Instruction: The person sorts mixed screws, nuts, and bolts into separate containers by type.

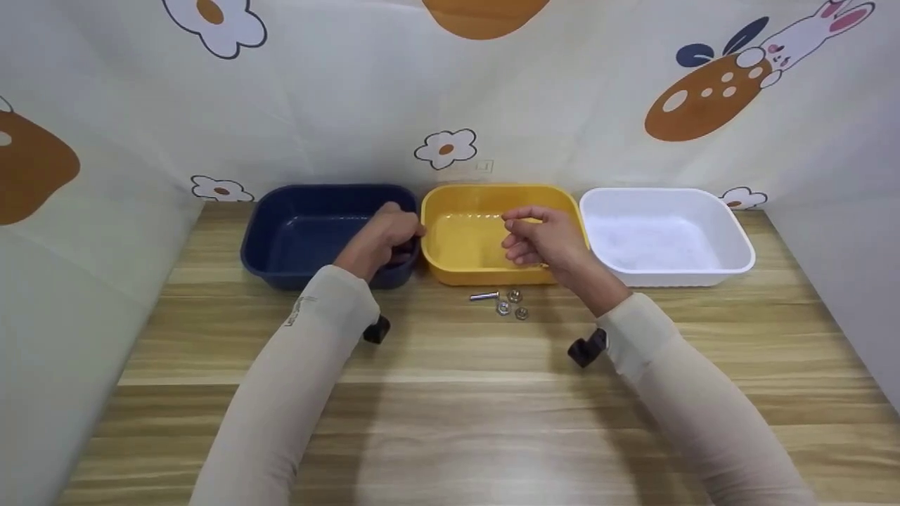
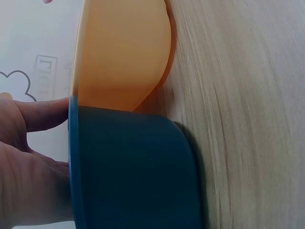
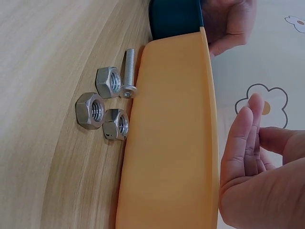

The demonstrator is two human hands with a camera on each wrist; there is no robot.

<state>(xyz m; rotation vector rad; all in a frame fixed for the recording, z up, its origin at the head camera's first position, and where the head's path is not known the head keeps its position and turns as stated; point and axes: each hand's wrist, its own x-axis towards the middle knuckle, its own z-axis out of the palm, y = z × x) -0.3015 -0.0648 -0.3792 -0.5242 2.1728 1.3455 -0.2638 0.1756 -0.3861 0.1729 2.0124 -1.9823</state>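
Observation:
My left hand (image 1: 387, 235) reaches down into the right end of the dark blue bin (image 1: 271, 270). Its thumb lies at the rim beside the yellow bin (image 1: 457, 276), and its other fingers bend down inside, mostly hidden by the bin wall; I cannot tell whether they hold something. Over the right part of the yellow bin hovers my right hand (image 1: 552, 239), fingers loosely extended, thumb close to them, nothing visible between. In front of the yellow bin lie a bolt (image 3: 129, 74) and three hex nuts (image 3: 90, 110) on the wooden table.
To the right of the yellow bin stands a white bin (image 1: 671, 242), in one row with the other two. A pale patterned curtain (image 1: 351, 105) hangs behind the bins and along both sides. The wood-grain table (image 1: 457, 422) extends toward me.

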